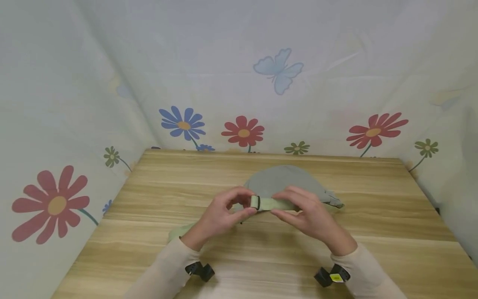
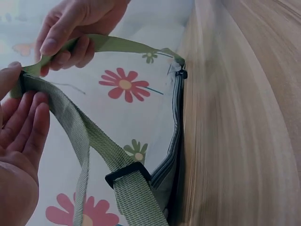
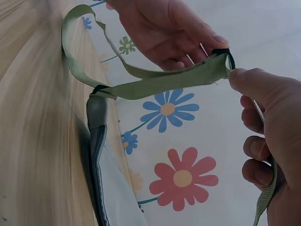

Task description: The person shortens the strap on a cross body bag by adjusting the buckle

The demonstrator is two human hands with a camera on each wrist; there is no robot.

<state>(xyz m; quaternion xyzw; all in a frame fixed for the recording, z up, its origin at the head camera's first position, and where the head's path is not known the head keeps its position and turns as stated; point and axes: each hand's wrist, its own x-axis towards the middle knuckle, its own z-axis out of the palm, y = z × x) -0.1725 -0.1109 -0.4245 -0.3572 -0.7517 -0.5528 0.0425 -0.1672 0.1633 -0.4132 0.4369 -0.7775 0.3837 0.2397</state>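
A grey-green crescent-shaped bag (image 1: 285,178) lies on the wooden table, its long green webbing strap (image 1: 270,204) lifted in front of it. My left hand (image 1: 225,211) pinches the strap at a dark slider buckle (image 1: 258,202), thumb on one side and fingers on the other. Just right of the buckle, my right hand (image 1: 308,214) grips the strap between thumb and curled fingers. In the left wrist view a second black buckle (image 2: 128,174) sits lower on the strap, near the bag's zipper (image 2: 176,113). The right wrist view shows a loop of strap (image 3: 70,47) hanging below my left hand.
The wood-grain table (image 1: 149,191) extends around the bag. A pale cloth backdrop (image 1: 209,54) printed with flowers and a butterfly hangs behind and at both sides. Black wrist devices (image 1: 201,270) are strapped over both sleeves.
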